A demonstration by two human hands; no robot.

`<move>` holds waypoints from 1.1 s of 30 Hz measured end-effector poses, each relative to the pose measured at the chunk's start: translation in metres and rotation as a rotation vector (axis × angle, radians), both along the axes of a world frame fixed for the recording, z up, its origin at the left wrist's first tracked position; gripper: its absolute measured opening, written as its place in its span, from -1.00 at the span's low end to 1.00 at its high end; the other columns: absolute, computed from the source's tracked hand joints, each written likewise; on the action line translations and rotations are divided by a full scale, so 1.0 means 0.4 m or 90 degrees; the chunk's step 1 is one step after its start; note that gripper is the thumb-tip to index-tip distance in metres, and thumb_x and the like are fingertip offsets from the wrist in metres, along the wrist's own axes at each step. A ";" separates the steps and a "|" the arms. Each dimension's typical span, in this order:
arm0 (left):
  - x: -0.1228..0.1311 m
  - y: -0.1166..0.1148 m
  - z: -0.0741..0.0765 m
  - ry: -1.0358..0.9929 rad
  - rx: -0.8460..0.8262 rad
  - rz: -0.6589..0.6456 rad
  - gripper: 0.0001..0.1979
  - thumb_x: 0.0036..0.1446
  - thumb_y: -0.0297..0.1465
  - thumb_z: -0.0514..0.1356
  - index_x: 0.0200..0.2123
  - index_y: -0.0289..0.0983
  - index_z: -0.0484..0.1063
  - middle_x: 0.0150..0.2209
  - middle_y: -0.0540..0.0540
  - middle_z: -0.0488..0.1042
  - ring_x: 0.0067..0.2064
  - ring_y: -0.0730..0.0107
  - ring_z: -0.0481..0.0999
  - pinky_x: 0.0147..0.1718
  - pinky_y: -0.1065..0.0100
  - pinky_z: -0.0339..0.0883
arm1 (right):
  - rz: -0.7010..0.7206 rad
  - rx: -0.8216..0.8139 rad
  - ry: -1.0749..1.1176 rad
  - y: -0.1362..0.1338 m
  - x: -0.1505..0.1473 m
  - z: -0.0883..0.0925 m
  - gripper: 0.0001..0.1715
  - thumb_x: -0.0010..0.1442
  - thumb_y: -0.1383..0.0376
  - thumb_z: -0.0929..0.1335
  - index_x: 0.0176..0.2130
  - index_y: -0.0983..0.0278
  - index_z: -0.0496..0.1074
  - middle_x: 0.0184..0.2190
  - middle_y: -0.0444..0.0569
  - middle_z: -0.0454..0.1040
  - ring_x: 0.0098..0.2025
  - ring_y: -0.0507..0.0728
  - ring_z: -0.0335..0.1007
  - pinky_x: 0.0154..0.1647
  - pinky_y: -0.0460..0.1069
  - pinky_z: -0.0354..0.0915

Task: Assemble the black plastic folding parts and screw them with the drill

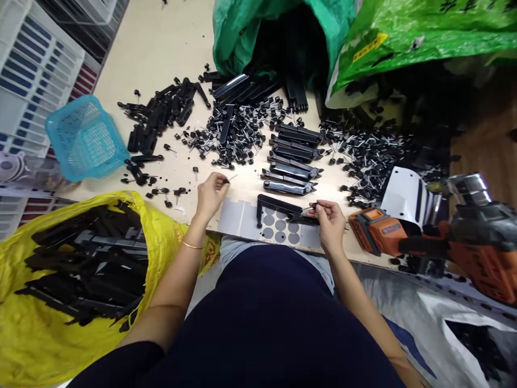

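Note:
My left hand [210, 197], over the table's front part, pinches a black-headed screw [232, 178] whose thin metal shaft points to the right. My right hand [332, 222] is closed on another black-headed screw, held by its knob with the shaft toward a black jointed arm [280, 203]. That arm lies bent across a grey sheet with round discs [280, 236] at the table edge; its right end is partly covered by my fingers. Behind it, several folded black arms [288, 186] lie in a stacked row. A heap of black-headed screws [246, 134] lies behind them to the left.
An orange cordless power tool [383, 231] sits at the right, beside another screw pile [375, 148]. Green bags [230, 32] stand at the back. A blue basket [86, 137] and short black parts [161, 108] are on the left, above a yellow sack [161, 248] of black parts.

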State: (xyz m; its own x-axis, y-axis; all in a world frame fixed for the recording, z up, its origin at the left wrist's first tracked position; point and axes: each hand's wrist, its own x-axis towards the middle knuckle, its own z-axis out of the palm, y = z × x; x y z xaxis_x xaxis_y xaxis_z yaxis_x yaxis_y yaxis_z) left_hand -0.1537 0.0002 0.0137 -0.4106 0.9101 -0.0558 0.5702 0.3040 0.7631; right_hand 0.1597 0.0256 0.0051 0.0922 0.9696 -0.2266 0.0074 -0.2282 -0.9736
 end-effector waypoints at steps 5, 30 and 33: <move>0.088 -0.013 0.056 -0.103 -0.021 -0.119 -0.80 0.05 -0.38 0.19 -0.22 -0.29 0.48 -0.39 -0.02 0.50 -0.36 0.48 0.47 -0.29 0.43 0.39 | 0.127 0.180 -0.317 -0.008 -0.001 -0.005 -0.78 0.18 0.19 0.30 -0.19 0.24 0.39 -0.29 0.00 0.51 -0.29 0.12 0.46 -0.20 0.08 0.38; 0.130 0.030 0.022 0.157 0.019 -0.388 -0.77 0.13 -0.51 0.19 -0.14 -0.22 0.51 -0.30 -0.05 0.45 -0.26 0.42 0.44 -0.25 0.40 0.32 | 0.387 0.535 -0.687 -0.054 0.051 -0.103 -0.20 0.26 0.34 0.22 0.35 0.26 -0.24 0.00 0.18 0.37 -0.05 0.25 0.32 -0.04 0.18 0.27; 0.127 0.035 -0.005 0.129 0.013 -0.381 -0.77 0.11 -0.52 0.21 -0.16 -0.20 0.53 -0.32 -0.03 0.44 -0.28 0.43 0.43 -0.27 0.41 0.31 | 0.358 0.566 -0.694 -0.052 0.048 -0.117 -0.21 0.26 0.39 0.20 0.34 0.24 -0.26 -0.03 0.16 0.37 -0.08 0.22 0.32 -0.06 0.15 0.25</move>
State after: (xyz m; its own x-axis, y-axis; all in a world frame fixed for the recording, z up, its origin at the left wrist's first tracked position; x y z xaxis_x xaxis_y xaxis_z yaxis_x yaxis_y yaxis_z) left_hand -0.1030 0.0142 0.0116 0.1693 0.9855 -0.0106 0.7710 -0.1258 0.6243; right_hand 0.1789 0.0049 -0.0417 -0.5941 0.7157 0.3672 0.6778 0.6912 -0.2506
